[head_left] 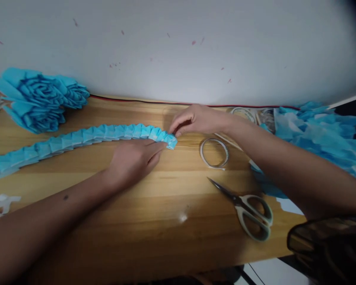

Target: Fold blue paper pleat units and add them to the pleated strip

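Note:
A long strip of pleated blue crepe paper [86,135] curves across the wooden table from the left edge to the middle. My left hand [136,160] lies along the near side of its right end, with the fingertips pressed against the folds. At the far side of that same end, my right hand [192,120] is closed in a pinch on the paper's edge. Part of the strip's lower edge is hidden behind my left fingers. A roll of white tape [201,152] lies just right of the strip's end, and scissors [237,201] rest nearer to me, blades slightly apart.
Several blue paper roses [41,93] sit at the back left against the wall. A heap of blue petal-like sheets [323,130] covers the right side, partly behind my forearm. White paper scraps [2,204] lie at the left edge. A red-and-black cord [142,102] runs along the wall.

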The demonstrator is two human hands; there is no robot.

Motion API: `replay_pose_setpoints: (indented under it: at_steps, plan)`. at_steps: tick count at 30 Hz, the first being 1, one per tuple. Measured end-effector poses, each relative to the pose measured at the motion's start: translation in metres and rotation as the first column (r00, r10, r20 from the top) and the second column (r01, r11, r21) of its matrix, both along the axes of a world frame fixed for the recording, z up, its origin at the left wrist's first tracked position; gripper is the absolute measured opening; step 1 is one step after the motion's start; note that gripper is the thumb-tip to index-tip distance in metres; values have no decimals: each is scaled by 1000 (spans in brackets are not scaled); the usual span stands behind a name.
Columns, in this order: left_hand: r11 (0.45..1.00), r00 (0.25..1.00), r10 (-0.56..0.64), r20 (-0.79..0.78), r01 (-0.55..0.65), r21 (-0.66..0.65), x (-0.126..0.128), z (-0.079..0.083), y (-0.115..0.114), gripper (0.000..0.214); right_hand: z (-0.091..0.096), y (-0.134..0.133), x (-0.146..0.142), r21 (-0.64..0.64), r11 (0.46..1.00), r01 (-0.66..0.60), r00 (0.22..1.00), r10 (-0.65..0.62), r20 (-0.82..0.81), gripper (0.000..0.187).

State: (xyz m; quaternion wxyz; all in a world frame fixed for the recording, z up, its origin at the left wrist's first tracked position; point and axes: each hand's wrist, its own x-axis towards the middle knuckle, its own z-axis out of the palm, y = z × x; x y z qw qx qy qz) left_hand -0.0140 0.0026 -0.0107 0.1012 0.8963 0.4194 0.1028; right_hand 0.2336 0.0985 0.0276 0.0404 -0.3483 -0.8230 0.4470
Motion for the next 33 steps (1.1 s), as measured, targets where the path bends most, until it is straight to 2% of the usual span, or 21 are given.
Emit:
replay_pose_setpoints:
  at_steps: [9, 13, 18, 22, 26, 29, 33]
  plan:
    - [999, 999, -16, 45, 14, 41, -1, -2, 0, 34, 1, -4, -4, 179, 980, -91, 996, 93, -3, 19]
    - [998, 998, -29, 49, 27, 53, -1, 0, 0, 33, 0, -4, 0, 276, 960, -53, 996, 70, -49, 20]
    - [998, 999, -24, 44, 21, 63, -1, -2, 1, 33, -1, -6, 6, 246, 968, -42, 999, 46, -8, 24]
    - [998, 998, -20, 62, 17, 53, -1, -4, 1, 33, -6, -8, 2, 303, 945, -125, 990, 141, -31, 20]
    - [998, 993, 62, 104, -65, 24, -1, -2, 0, 34, -13, -9, -3, 377, 916, -137, 984, 170, -57, 11]
    - [987, 982, 160, 103, -157, -32, 0, 1, 0, 36, -17, -12, -3, 402, 910, -106, 988, 141, -58, 8]
    - [979, 972, 195, 129, -186, -78, 1, 4, 2, 37, -14, -21, -2, 411, 910, -58, 995, 84, -45, 11]
